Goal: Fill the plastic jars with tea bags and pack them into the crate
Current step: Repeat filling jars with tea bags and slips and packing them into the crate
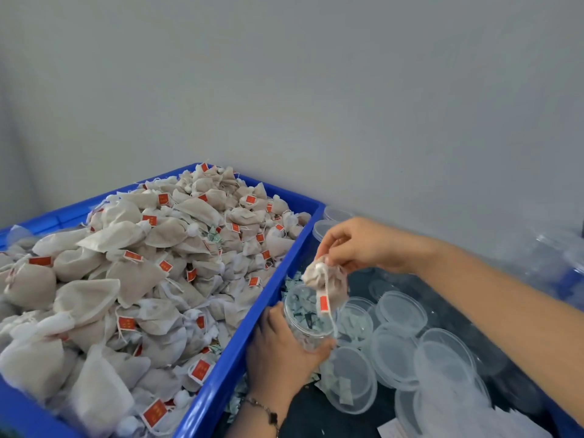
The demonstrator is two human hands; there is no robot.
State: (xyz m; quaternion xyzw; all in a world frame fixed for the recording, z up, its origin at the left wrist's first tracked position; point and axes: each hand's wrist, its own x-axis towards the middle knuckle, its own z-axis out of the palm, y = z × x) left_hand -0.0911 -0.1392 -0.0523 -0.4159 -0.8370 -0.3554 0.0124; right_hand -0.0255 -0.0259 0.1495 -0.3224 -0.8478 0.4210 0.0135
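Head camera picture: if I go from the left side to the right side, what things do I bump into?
Blue crate heaped with tea bags → left hand gripping the clear jar → tea bag pinched by the right hand → clear plastic lids.

Cloth tea bags, glossy blue plastic crate, clear plastic jar and lids

Tea bags (132,279) heaped in crate (243,339): matt beige woven cloth, white string, red paper tags; crate smooth shiny blue plastic; jar (308,317) by crate's right edge clear smooth plastic; bag (327,279) over it same soft cloth; lids (401,311) translucent glossy plastic on dark matt surface; wall (316,90) flat matt grey; thin metal-look bracelet (264,409) on wrist
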